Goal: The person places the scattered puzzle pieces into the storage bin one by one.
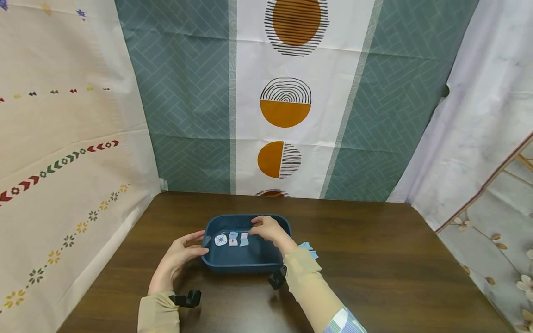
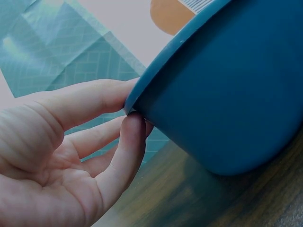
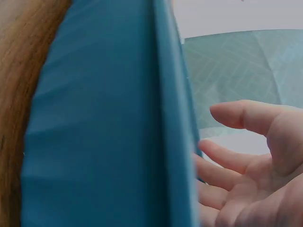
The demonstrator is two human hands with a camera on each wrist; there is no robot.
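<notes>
A dark blue plastic basin (image 1: 245, 268) stands on the wooden table. Inside, in a row, lie a white rounded paper piece (image 1: 220, 240) with a blue star pattern, a blue-and-white piece (image 1: 233, 239) and another such piece (image 1: 244, 239). My left hand (image 1: 182, 253) holds the basin's left rim; up close, fingers (image 2: 133, 130) meet the rim's edge (image 2: 161, 61). Over the basin's right half reaches my right hand (image 1: 268, 229), fingertips near the rightmost piece. The right wrist view shows its thumb (image 3: 236, 115) apart from the fingers, nothing between them; the basin wall hides some fingertips.
Several light blue paper pieces (image 1: 308, 249) lie on the table just right of the basin, beside my right forearm. The brown tabletop (image 1: 374, 268) reaches back to a patterned curtain (image 1: 287, 171). Cloth hangs at the left and right sides too.
</notes>
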